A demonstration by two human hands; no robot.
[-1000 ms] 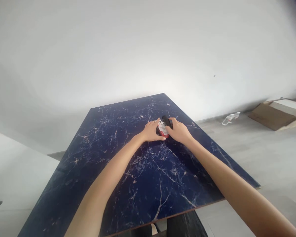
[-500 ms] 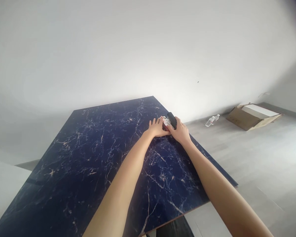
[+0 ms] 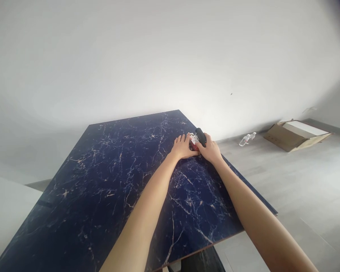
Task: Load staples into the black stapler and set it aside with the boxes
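Note:
Near the right edge of the dark blue marbled table (image 3: 110, 181), a small red-and-white box (image 3: 193, 140) sits between my hands. My left hand (image 3: 183, 147) lies beside it with its fingers spread; the index finger and thumb frame its left and near sides and seem to touch it. My right hand (image 3: 211, 149) is closed around a black, rounded, elongated object (image 3: 200, 136), whose kind I cannot make out. The right thumb reaches towards the box's right side. The right palm hides the near part of the black object.
A white wall (image 3: 136, 68) rises behind the table. On the floor to the right lie clear plastic bottles (image 3: 244, 140) and an open cardboard box (image 3: 289, 139) with a white panel in it. Something black (image 3: 204, 260) shows below the table's front edge.
The whole view has shifted slightly, so everything appears a little further right. Slightly more of the red-and-white box shows between my hands. Both hands keep nearly the same place on the table.

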